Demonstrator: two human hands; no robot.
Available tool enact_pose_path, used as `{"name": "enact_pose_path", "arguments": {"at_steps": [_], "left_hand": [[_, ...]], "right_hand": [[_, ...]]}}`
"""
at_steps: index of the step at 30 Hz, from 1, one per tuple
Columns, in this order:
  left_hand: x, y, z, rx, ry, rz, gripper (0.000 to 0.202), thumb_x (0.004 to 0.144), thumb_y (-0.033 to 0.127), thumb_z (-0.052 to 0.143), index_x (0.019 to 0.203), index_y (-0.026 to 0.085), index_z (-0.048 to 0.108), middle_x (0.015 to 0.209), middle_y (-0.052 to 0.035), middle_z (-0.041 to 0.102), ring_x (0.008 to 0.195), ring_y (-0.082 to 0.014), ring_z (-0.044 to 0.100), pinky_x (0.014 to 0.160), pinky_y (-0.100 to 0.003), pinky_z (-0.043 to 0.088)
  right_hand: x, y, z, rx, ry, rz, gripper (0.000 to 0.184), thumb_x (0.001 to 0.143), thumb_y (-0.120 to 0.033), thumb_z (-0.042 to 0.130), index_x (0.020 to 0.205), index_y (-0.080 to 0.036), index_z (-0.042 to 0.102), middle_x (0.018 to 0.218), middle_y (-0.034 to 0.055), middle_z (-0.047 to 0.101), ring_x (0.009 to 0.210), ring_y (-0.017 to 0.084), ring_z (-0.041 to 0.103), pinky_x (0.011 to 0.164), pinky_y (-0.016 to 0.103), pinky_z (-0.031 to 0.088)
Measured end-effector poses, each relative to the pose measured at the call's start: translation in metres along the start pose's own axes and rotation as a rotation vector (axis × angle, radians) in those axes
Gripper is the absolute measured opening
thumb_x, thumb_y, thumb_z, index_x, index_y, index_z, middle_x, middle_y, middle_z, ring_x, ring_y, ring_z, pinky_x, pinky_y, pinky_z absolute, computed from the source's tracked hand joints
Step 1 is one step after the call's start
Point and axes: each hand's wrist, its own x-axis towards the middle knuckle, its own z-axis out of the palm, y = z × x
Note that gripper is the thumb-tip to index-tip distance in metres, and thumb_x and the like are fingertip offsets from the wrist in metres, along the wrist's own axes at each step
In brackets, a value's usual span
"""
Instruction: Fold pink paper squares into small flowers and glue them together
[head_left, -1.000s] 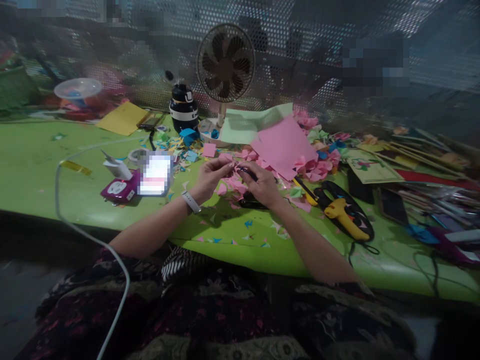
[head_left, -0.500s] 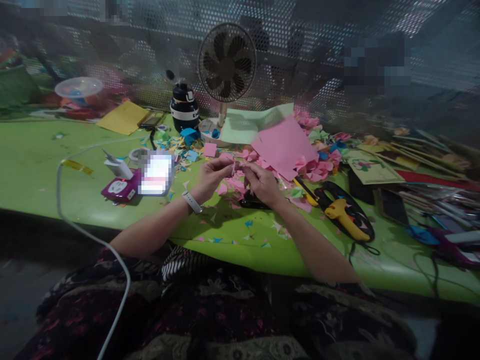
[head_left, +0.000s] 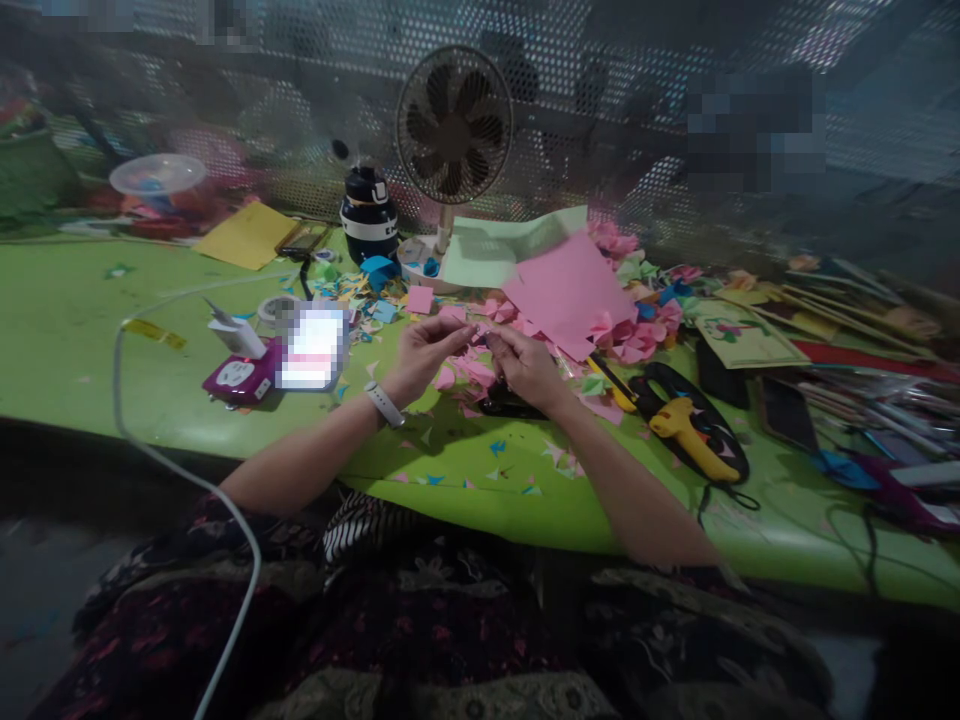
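Over the middle of the green table my two hands meet, fingertips close together around a small piece of pink paper (head_left: 480,334). My left hand (head_left: 427,350), with a pale watch at the wrist, pinches the paper between thumb and forefinger. From the other side my right hand (head_left: 525,368) grips it with thumb and bent fingers. The paper's exact shape is mostly hidden by the fingertips. Loose pink paper scraps (head_left: 474,372) lie beneath the hands. A dark object (head_left: 510,402), partly covered, rests below my right hand.
A pink sheet (head_left: 570,295) and a pale green sheet (head_left: 487,245) lie behind the hands. A yellow glue gun (head_left: 694,438) and a yellow cutter (head_left: 613,382) are on the right. Left stand a lit phone (head_left: 313,348) and a purple power adapter (head_left: 241,378). A fan (head_left: 454,125) and dark bottle (head_left: 369,222) stand behind.
The fingertips have shifted slightly around the pink paper, and less of it hangs below them. Both arms and everything on the table stay in place.
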Motion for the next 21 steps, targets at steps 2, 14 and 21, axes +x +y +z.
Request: {"name": "enact_pose_path", "arguments": {"at_steps": [2, 14, 21], "left_hand": [[-0.0006, 0.0014, 0.0011, 0.014, -0.001, 0.001, 0.034, 0.064, 0.048, 0.089, 0.071, 0.019, 0.074, 0.067, -0.0009, 0.067, 0.061, -0.0093, 0.057, 0.061, -0.025, 0.048], [-0.0021, -0.0004, 0.0002, -0.028, -0.026, -0.031, 0.033, 0.067, 0.047, 0.089, 0.073, 0.018, 0.074, 0.067, -0.0005, 0.068, 0.062, -0.0090, 0.059, 0.063, -0.025, 0.049], [0.0020, -0.0036, -0.0019, -0.028, 0.032, 0.021, 0.037, 0.065, 0.048, 0.089, 0.067, 0.016, 0.070, 0.062, 0.0012, 0.064, 0.057, -0.0070, 0.055, 0.060, -0.022, 0.046]], "right_hand": [[0.0007, 0.0010, -0.0008, 0.005, -0.015, 0.000, 0.060, 0.095, -0.073, 0.039, 0.101, -0.020, 0.068, 0.067, 0.0015, 0.060, 0.066, 0.017, 0.061, 0.065, 0.030, 0.051], [0.0013, -0.0004, -0.0029, 0.228, -0.176, 0.129, 0.052, 0.096, -0.067, 0.046, 0.108, -0.019, 0.063, 0.059, -0.0035, 0.057, 0.043, 0.011, 0.048, 0.046, 0.027, 0.045], [0.0007, -0.0019, 0.0037, 0.132, 0.073, -0.075, 0.036, 0.094, -0.055, 0.060, 0.099, -0.020, 0.068, 0.098, 0.0059, 0.071, 0.086, 0.017, 0.067, 0.079, 0.032, 0.055]]}}
